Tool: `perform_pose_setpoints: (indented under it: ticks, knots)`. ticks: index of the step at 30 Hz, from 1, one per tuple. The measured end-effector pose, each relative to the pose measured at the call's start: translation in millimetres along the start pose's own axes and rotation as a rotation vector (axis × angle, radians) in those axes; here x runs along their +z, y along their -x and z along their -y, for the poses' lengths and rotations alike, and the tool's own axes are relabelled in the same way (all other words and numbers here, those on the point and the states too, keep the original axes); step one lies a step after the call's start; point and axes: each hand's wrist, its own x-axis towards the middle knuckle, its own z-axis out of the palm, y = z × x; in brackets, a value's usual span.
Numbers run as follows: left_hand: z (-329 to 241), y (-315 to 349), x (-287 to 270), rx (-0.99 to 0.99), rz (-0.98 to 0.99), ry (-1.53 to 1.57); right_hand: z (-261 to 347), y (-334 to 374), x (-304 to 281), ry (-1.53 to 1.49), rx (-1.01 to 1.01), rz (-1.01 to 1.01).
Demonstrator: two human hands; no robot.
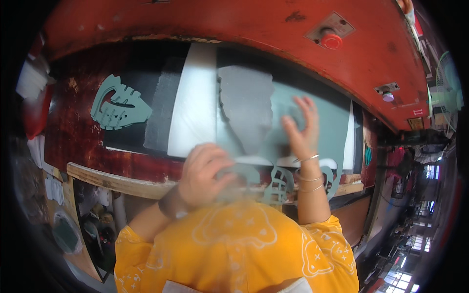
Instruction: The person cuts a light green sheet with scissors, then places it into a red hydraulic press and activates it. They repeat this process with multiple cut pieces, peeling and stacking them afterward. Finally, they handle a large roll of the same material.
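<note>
My left hand (207,171) is at the table's near edge, blurred, its fingers curled on a limp green cut-out sheet (246,172) with openings in it. That sheet hangs toward my body. My right hand (304,132) is held over the green sheet material (332,122) with its fingers spread and nothing in them. Between and beyond my hands lies a flat grey piece (246,102) with a wavy edge, narrowing toward me. At the left rests a small stack of green cut pieces (119,105) with slots and notched edges.
A red machine beam (244,22) spans the far side, bearing a red push button (331,40) and a smaller pale button (387,96). A white sheet (193,102) and a dark pad (166,97) cover the table. A wooden rail (117,179) edges the near side.
</note>
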Motion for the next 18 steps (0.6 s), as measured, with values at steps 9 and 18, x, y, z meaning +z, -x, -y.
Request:
perform_pose_setpoints:
  ticks: [9,18]
  knots:
    - [-26.6,62.9,49.4,0.011,0.161,-0.020,-93.9,27.1,-126.7,0.298,-0.016,-0.869]
    - [-29.1,71.8,57.0,-0.032,0.061,-0.148,-106.8,-0.9,-213.4,0.234,0.042,-1.128]
